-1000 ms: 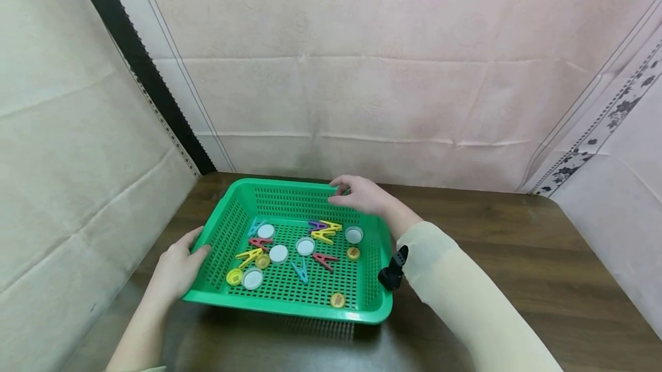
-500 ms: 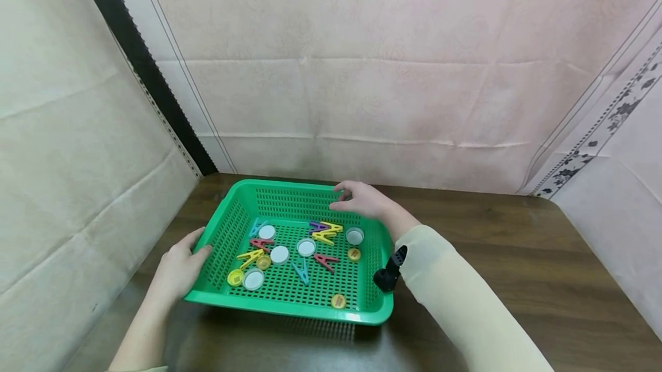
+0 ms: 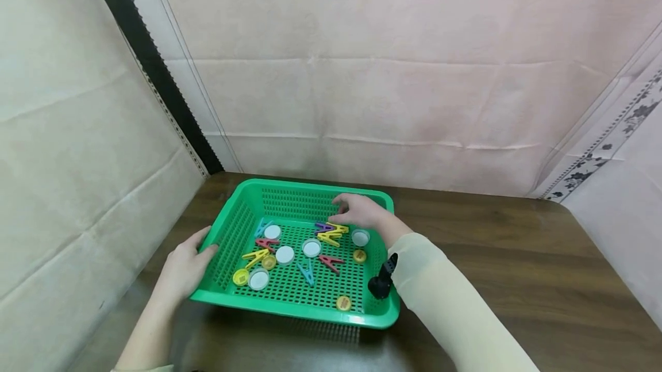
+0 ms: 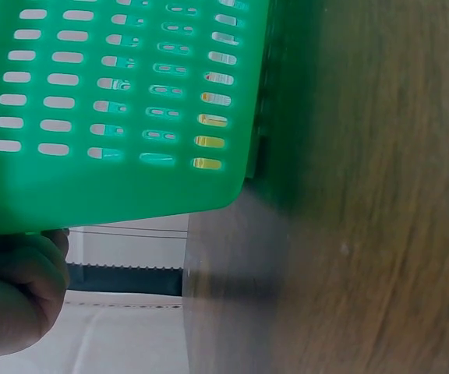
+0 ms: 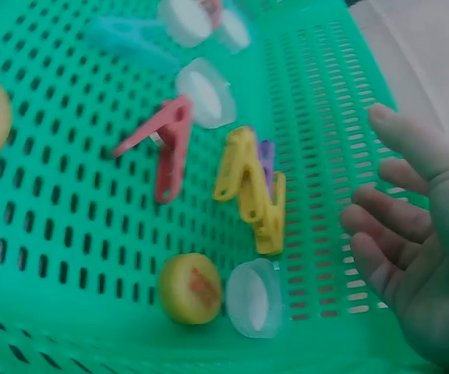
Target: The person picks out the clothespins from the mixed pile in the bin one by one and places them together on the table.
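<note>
- Green perforated basket (image 3: 279, 308), lower centre of frame, on wooden table (image 3: 491, 251).
- Left hand (image 3: 185, 268), lower left: grips basket's left rim.
- Basket floor, near to far: orange-yellow cap (image 3: 343, 303), red clothespin (image 3: 331, 260), yellow clothespins (image 3: 329, 238).
- Right hand (image 3: 360, 211), just below centre: fingers parted, loosely bent, over basket.
- Cream cloth (image 3: 362, 102), upper frame.

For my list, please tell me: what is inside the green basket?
The green basket holds blue, red, yellow and purple clothespins, plus white caps and yellow caps. In the head view, the right hand hides part of the basket's far side; anything behind it is covered.
</note>
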Demonstrator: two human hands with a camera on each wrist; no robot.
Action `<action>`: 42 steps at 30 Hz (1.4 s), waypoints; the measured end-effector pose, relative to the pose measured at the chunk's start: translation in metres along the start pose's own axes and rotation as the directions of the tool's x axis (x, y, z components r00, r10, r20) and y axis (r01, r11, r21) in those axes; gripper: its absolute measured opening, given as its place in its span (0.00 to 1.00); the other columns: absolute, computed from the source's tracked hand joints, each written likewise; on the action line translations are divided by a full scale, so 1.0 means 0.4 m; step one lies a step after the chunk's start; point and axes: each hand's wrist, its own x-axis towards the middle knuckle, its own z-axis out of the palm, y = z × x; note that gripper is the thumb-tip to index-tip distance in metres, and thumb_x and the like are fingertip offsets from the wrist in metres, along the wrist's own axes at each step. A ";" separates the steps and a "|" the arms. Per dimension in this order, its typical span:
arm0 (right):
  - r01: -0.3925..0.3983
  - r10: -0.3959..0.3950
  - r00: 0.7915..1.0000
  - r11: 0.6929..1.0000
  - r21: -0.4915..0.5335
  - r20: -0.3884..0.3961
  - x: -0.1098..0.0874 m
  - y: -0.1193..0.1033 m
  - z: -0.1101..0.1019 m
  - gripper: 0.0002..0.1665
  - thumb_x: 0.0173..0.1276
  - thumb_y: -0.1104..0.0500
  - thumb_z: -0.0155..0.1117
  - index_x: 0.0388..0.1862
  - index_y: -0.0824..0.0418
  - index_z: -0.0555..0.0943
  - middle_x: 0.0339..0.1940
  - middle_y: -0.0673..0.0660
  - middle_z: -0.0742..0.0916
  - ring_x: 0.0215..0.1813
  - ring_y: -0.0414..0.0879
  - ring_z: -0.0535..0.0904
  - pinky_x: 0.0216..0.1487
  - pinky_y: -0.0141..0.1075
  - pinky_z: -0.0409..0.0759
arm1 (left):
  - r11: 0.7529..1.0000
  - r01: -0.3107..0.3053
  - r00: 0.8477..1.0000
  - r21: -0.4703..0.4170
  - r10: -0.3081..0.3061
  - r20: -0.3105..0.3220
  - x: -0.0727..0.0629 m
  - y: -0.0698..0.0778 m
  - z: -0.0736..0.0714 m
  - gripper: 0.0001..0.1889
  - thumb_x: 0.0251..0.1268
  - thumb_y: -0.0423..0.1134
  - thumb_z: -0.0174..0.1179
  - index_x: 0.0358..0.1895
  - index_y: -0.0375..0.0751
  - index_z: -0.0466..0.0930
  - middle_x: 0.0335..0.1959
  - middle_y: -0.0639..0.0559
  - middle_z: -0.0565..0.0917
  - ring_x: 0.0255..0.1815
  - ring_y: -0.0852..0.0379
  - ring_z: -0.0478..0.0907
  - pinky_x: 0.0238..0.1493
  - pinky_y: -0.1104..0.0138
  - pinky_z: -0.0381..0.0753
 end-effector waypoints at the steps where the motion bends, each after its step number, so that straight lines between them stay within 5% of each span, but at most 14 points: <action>1: -0.005 0.005 1.000 1.000 -0.004 0.009 0.000 0.001 0.004 0.34 0.63 0.44 0.63 0.65 0.57 0.70 0.51 0.55 0.81 0.53 0.48 0.76 0.54 0.45 0.73 | 1.000 -0.001 1.000 -0.001 0.001 -0.002 0.001 0.001 0.000 0.31 0.72 0.50 0.43 0.72 0.36 0.55 0.60 0.33 0.70 0.36 0.48 0.73 0.31 0.62 0.68; 22: -0.057 0.083 0.985 0.984 -0.171 0.151 0.012 0.009 0.045 0.38 0.61 0.43 0.65 0.67 0.56 0.68 0.55 0.56 0.80 0.56 0.50 0.75 0.56 0.46 0.71 | 0.998 0.029 1.000 -0.054 -0.029 -0.002 0.003 -0.002 0.003 0.31 0.71 0.49 0.45 0.72 0.38 0.55 0.55 0.35 0.73 0.26 0.53 0.72 0.28 0.63 0.69; 34: 0.001 0.030 0.967 0.993 -0.121 0.252 0.016 -0.005 0.048 0.37 0.60 0.46 0.67 0.67 0.53 0.69 0.60 0.52 0.77 0.63 0.50 0.69 0.61 0.47 0.66 | 0.997 0.035 0.999 -0.063 -0.035 0.001 0.007 -0.005 0.004 0.31 0.71 0.50 0.45 0.72 0.39 0.55 0.54 0.35 0.74 0.24 0.53 0.72 0.26 0.63 0.69; 42: -0.002 0.051 0.975 0.976 -0.218 0.218 0.023 -0.008 0.058 0.37 0.61 0.48 0.67 0.67 0.56 0.69 0.61 0.55 0.76 0.62 0.50 0.70 0.60 0.45 0.68 | 0.996 0.036 0.999 -0.076 -0.036 0.003 0.006 -0.003 0.003 0.31 0.71 0.50 0.45 0.72 0.39 0.54 0.49 0.37 0.76 0.23 0.54 0.73 0.26 0.62 0.70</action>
